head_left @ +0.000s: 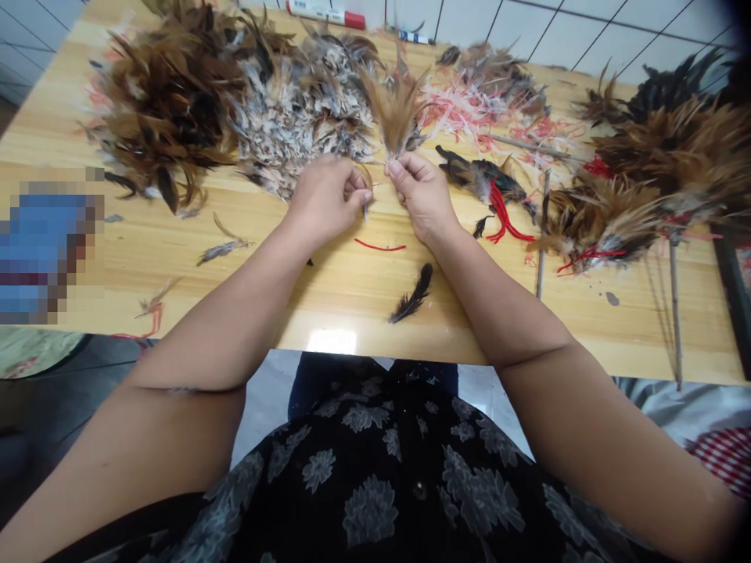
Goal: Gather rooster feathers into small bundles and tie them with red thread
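Note:
My right hand (pixel 427 191) pinches the base of a small bunch of brown feathers (pixel 397 113), whose tips fan out away from me. Just to its left, my left hand (pixel 328 195) is closed with thumb and forefinger together on a thin feather (pixel 366 176), partly hidden by the fingers. Beyond the left hand spreads a pile of grey-white speckled feathers (pixel 305 117). On the table below the hands are a short red string (pixel 380 246) and a single black feather (pixel 414 295).
A heap of brown feathers (pixel 170 94) covers the far left. Pink-white shredded strips (pixel 454 109) lie behind. To the right are dark feathers tied with red string (pixel 504 215), brown feather bundles (pixel 610 211) and thin sticks (pixel 676 313). A red-capped marker (pixel 325 13) lies by the tiled wall.

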`<state>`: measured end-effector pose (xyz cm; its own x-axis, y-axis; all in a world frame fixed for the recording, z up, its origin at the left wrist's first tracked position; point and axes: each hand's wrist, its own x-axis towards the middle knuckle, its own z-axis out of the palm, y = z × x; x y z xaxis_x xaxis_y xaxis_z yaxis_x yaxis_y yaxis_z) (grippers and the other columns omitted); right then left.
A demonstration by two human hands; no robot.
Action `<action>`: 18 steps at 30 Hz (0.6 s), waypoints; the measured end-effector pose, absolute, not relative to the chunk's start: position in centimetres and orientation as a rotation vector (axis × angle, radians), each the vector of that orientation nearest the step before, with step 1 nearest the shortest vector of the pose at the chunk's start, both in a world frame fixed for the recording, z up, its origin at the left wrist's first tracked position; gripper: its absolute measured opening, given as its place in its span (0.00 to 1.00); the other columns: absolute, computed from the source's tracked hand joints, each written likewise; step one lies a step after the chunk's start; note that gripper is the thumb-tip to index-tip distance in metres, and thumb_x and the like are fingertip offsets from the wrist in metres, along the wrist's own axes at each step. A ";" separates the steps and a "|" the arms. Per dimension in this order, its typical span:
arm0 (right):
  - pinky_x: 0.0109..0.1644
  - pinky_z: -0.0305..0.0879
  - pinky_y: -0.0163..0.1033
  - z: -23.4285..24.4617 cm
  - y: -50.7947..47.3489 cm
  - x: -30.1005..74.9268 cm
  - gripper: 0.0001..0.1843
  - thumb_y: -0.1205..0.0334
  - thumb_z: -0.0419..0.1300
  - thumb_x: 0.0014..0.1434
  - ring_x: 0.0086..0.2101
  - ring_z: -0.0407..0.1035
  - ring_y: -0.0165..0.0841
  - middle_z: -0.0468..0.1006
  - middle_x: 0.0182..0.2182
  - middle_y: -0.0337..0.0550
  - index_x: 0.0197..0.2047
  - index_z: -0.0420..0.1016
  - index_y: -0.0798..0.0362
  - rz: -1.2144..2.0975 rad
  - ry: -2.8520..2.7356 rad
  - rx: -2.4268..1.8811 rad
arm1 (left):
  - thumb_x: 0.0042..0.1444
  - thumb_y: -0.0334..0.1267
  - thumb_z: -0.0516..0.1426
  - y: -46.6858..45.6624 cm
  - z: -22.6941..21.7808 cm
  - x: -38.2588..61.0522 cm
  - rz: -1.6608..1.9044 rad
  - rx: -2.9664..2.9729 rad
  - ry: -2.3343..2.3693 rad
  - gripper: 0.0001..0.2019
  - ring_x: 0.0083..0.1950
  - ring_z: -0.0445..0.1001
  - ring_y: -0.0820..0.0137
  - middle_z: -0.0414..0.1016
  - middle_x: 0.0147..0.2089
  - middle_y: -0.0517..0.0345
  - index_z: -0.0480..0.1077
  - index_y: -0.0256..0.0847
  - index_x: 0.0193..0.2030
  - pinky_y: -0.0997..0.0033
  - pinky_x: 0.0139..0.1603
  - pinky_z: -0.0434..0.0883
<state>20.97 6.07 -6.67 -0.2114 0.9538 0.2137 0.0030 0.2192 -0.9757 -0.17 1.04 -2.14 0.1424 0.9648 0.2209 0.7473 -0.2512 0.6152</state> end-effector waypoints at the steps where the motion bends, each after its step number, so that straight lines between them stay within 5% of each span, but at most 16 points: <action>1: 0.53 0.82 0.40 -6.7 6.1 21.0 0.37 0.23 0.74 0.79 0.42 0.75 0.32 0.73 0.34 0.35 0.39 0.77 0.48 1.167 -1.473 -0.960 | 0.74 0.38 0.72 0.9 -2.3 0.0 0.792 2.091 1.666 0.08 0.67 0.85 0.40 0.88 0.51 0.48 0.79 0.48 0.44 0.36 0.80 0.79; 9: 0.51 0.79 0.38 -6.4 5.5 20.8 0.39 0.18 0.71 0.79 0.40 0.72 0.31 0.71 0.34 0.35 0.40 0.78 0.48 1.144 -1.480 -1.030 | 0.81 0.38 0.65 0.7 -1.6 -0.2 0.646 2.083 1.755 0.05 0.72 0.87 0.38 0.93 0.58 0.45 0.81 0.50 0.48 0.32 0.85 0.78; 13: 0.49 0.75 0.38 -6.2 5.2 20.6 0.38 0.21 0.72 0.80 0.39 0.69 0.31 0.69 0.34 0.34 0.40 0.77 0.48 1.157 -1.489 -1.057 | 0.85 0.52 0.67 -0.3 0.1 -0.2 0.801 1.902 1.687 0.09 0.70 0.88 0.45 0.94 0.54 0.53 0.82 0.51 0.56 0.37 0.81 0.83; 18: 0.48 0.72 0.38 -5.9 5.0 20.4 0.37 0.21 0.76 0.77 0.39 0.66 0.31 0.67 0.33 0.33 0.40 0.75 0.47 1.160 -1.488 -1.067 | 0.78 0.64 0.70 0.6 -0.8 -0.2 0.946 1.613 1.539 0.20 0.64 0.91 0.44 0.93 0.51 0.52 0.82 0.53 0.59 0.34 0.71 0.88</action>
